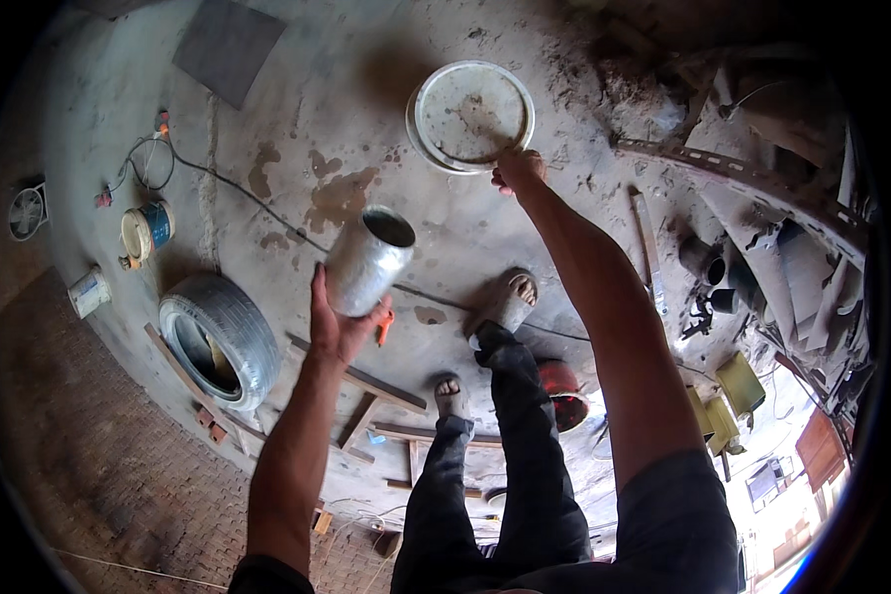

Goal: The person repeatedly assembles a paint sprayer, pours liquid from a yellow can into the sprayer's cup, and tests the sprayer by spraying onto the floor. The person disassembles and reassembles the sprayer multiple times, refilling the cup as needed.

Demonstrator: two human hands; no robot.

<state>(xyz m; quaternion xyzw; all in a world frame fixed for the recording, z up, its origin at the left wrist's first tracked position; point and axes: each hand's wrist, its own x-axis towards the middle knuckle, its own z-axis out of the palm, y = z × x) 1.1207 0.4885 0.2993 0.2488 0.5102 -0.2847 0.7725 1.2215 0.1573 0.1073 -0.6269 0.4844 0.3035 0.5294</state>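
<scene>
My left hand [345, 332] is wrapped round the lower part of a silvery metal cylinder [366, 262], tilted a little to the right. Its upper end shows a dark, round opening. By the fingertips of that hand shows a small orange thing [385, 328]; whether it is held or lies beyond is unclear. Stretched far forward, my right hand [520, 170] is closed at the near right rim of a round, whitish bucket lid [470, 109] with dirty stains. The fingers' undersides are hidden, and whether a bucket is under the lid I cannot tell.
A tyre [220, 342] lies at the left, near a tipped paint bucket [148, 230] and a dark cable [257, 198]. Wooden frame pieces [386, 388] lie by my feet. A red pot [561, 394] stands right of my legs. Metal scrap [762, 188] piles up along the right.
</scene>
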